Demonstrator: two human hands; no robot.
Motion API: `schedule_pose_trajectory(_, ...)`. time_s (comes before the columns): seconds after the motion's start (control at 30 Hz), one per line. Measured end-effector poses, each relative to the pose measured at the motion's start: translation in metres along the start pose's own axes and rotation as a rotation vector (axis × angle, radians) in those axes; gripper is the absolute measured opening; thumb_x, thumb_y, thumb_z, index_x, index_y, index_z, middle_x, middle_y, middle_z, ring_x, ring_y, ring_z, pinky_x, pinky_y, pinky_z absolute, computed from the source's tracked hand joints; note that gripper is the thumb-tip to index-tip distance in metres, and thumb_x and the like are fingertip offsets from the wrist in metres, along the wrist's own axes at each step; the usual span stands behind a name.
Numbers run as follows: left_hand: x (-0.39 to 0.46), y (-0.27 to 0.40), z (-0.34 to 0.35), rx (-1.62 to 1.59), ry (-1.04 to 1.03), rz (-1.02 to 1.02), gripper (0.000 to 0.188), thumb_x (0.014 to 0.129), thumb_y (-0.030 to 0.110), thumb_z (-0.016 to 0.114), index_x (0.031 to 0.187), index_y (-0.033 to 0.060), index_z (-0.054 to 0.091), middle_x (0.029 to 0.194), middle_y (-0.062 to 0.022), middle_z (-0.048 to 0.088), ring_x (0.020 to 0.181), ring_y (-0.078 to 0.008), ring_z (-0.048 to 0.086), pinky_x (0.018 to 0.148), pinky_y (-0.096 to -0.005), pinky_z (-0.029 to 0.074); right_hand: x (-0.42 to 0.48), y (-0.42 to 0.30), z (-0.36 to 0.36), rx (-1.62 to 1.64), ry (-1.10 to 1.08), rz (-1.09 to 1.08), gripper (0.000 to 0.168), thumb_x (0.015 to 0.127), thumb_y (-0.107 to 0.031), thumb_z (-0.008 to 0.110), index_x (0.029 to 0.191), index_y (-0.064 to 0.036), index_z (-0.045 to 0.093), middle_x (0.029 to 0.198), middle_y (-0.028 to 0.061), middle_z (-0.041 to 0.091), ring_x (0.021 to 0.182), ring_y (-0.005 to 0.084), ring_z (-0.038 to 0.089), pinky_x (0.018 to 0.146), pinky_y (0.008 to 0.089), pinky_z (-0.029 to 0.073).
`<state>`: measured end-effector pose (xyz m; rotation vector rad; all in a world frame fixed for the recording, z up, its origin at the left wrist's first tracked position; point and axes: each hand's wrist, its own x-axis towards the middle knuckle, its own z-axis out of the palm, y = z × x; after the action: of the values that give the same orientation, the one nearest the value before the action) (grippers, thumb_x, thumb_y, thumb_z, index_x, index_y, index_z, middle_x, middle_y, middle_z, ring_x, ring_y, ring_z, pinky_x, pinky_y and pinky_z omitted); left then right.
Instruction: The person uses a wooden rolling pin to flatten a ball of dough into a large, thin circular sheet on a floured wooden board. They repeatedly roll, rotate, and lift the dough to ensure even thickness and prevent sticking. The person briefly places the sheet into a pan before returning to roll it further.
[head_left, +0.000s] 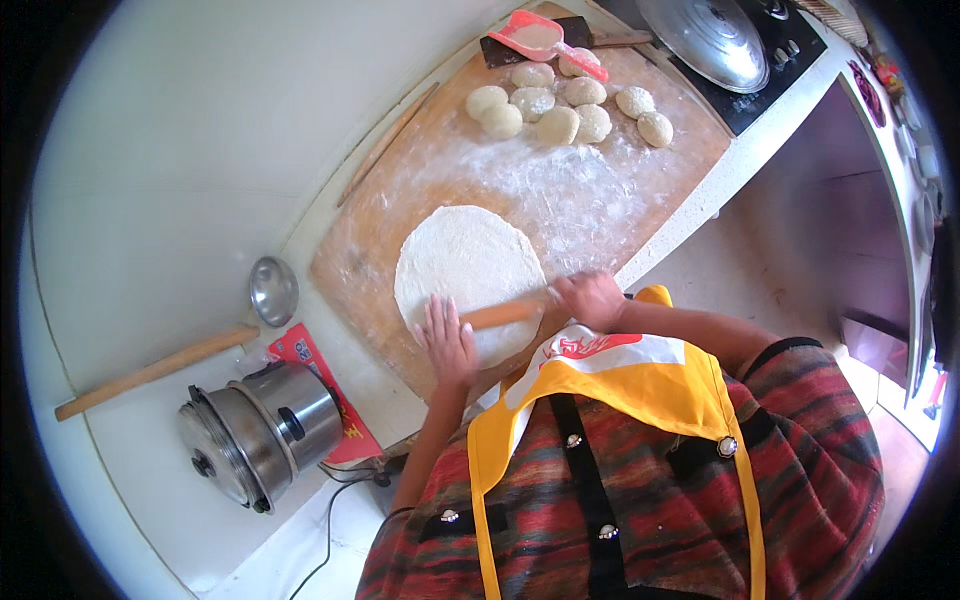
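A wooden rolling pin (504, 312) lies across the near part of a thin round sheet of dough (469, 255). My left hand (448, 343) is laid over the pin's left end, its fingers stretched out towards the dough; that end is hidden beneath it. Around the pin's right end curls my right hand (590, 298), slightly blurred, at the dough's right edge. Under the dough is a floured wooden board (360, 262). Several dough balls (557, 125) sit grouped at its far end.
A pink scoop (534, 36) holding flour rests over a dark-bladed tool (502, 54) behind the balls. Along the wall lies a thin wooden stick (386, 146). To the left are a metal bowl (274, 291), another rolling pin (157, 373) and a steel pot (262, 435). A lidded pan (709, 41) occupies the stove.
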<state>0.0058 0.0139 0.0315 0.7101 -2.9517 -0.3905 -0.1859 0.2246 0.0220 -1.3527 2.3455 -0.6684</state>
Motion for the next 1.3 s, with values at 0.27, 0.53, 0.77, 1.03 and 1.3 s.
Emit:
schedule_pose_trajectory(0.27,0.171,0.008,0.021,0.016,0.316,0.076,0.048,0.095,0.029,0.028,0.135,0.0041,0.039,0.144,-0.0177,0.029,0.132,-0.0357,0.029,0.106,-0.0546,0.018,0.082,0.05,-0.014,-0.199,0.335,-0.016,0.023,0.075,-0.028,0.06,0.082,-0.006,0.054,0.08,0.0106,0.055,0.076,0.0285,0.057,0.065,0.0412,0.047)
schedule_pose_trajectory(0.53,0.156,0.013,0.021,0.06,0.238,0.046,0.051,0.093,0.029,0.033,0.137,0.0024,0.034,0.145,-0.018,0.028,0.133,-0.0324,0.027,0.107,-0.0548,0.014,0.077,0.039,-0.028,-0.107,0.193,0.04,0.018,0.084,-0.025,0.05,0.088,-0.008,0.055,0.084,0.0127,0.06,0.076,0.0305,0.061,0.065,0.0411,0.05)
schedule_pose_trajectory(0.77,0.029,0.018,-0.003,-0.026,0.034,0.097,0.054,0.09,0.025,0.038,0.136,-0.0024,0.032,0.144,-0.0193,0.028,0.135,-0.0352,0.024,0.108,-0.0548,0.012,0.005,0.012,-0.012,-0.004,0.185,-0.102,0.019,0.076,-0.022,0.057,0.087,-0.007,0.054,0.081,0.0106,0.056,0.074,0.0287,0.059,0.065,0.0397,0.049)
schedule_pose_trajectory(1.03,0.255,0.037,0.007,-0.019,0.299,-0.022,0.048,0.095,0.028,0.029,0.136,0.0047,0.036,0.145,-0.0185,0.027,0.131,-0.0357,0.029,0.106,-0.055,0.017,0.127,0.062,-0.04,-0.187,0.437,0.104,0.018,0.079,-0.025,0.054,0.086,-0.008,0.054,0.082,0.0115,0.057,0.075,0.0303,0.06,0.062,0.0433,0.049)
schedule_pose_trajectory(1.3,0.03,0.016,0.0,-0.177,0.052,0.148,0.048,0.089,0.022,0.044,0.132,-0.0003,0.04,0.139,-0.0216,0.035,0.129,-0.0351,0.033,0.107,-0.0501,0.017,0.019,0.008,-0.017,-0.049,-0.056,0.175,0.028,0.085,-0.034,0.049,0.089,-0.008,0.059,0.083,0.0139,0.065,0.077,0.0321,0.064,0.066,0.0433,0.05)
